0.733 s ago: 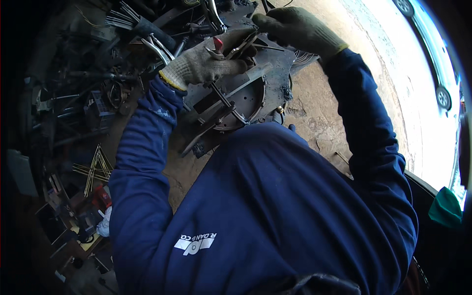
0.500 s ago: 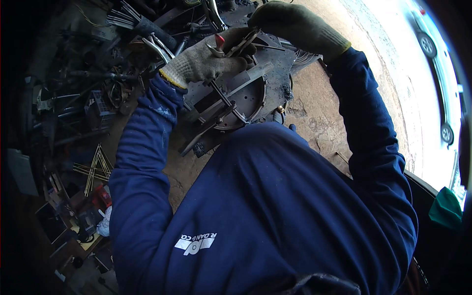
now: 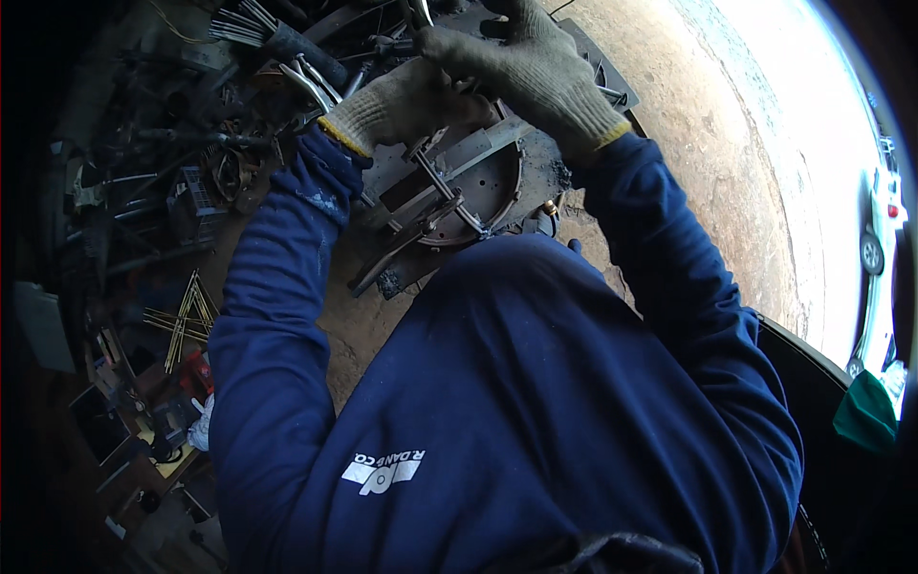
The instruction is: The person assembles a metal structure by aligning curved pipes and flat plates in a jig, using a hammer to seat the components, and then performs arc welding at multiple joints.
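Note:
My left hand, in a grey knit glove with a yellow cuff, is closed over the metalwork. Its fingers curl inward, and what they grip is hidden. Just above and beside it is my right hand, also gloved, back upward. Its fingers are apart, the thumb side stretching left over the left hand's fingertips. Beneath both hands lies a dark steel plate with a flat metal bar across it. A curved metal rim and a rod-like frame sit nearer my knees.
Silver-handled tools and a dark tube of thin rods lie left of my hands. Metal scrap crowds the left side, with yellowish rods lower down. A green cloth hangs at right; a white car stands outside.
My right hand has moved left and spread its fingers over the left hand. The red-tabbed metal piece seen at my left hand is now hidden. The outside view has shifted slightly.

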The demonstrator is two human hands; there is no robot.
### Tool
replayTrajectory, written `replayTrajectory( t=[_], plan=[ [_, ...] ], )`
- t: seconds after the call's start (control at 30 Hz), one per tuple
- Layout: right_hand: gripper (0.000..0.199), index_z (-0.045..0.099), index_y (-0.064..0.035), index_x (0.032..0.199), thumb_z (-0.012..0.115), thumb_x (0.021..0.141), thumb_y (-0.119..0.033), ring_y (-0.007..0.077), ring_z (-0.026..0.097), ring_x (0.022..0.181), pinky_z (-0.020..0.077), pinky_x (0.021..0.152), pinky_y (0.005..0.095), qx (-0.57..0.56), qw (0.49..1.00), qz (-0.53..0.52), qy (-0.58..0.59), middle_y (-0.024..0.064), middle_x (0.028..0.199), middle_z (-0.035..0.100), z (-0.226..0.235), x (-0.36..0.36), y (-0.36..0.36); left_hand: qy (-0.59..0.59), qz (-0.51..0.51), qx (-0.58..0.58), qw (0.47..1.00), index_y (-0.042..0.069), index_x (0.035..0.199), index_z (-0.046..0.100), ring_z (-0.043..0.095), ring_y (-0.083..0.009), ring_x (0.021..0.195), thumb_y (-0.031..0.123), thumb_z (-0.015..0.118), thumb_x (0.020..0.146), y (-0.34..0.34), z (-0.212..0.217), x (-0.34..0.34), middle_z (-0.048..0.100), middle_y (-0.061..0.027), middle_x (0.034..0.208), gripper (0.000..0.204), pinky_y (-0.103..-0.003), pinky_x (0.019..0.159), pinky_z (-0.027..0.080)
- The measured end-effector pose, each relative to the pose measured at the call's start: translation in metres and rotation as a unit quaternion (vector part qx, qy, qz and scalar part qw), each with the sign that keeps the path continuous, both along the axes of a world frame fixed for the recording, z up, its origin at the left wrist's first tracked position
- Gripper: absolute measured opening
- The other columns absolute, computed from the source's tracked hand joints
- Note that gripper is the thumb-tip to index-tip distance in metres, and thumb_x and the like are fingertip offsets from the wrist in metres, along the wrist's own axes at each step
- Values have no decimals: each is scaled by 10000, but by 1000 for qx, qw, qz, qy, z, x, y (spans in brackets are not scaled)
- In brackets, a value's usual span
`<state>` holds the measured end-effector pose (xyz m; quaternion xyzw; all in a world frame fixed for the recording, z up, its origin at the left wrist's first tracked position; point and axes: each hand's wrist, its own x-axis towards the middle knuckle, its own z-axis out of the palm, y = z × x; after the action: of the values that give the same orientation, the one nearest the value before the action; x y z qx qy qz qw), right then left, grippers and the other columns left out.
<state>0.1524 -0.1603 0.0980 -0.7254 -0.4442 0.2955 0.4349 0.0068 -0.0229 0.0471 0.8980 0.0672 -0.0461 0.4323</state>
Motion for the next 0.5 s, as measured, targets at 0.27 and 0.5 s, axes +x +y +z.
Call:
replayTrajectory(
  t=[0.27,0.5],
  plan=[
    [1017,424,-35,1526,818,754,-567,379,537,1356,457,1122,417,75,991,-55,-91,250,1525,464,7,-24,-2,-13,-46,151,987,72,1252,661,688,-241,1074,293,713,954,-4,17,2,727,-134,1128,375,-388,957,541],
    [882,509,-36,1470,824,777,-482,342,593,1304,488,1079,388,37,992,-117,30,231,1430,570,-16,-17,7,35,-102,124,986,86,1364,596,613,-269,1230,291,686,980,2,17,18,649,-145,1287,445,-405,1058,498]
  ],
)
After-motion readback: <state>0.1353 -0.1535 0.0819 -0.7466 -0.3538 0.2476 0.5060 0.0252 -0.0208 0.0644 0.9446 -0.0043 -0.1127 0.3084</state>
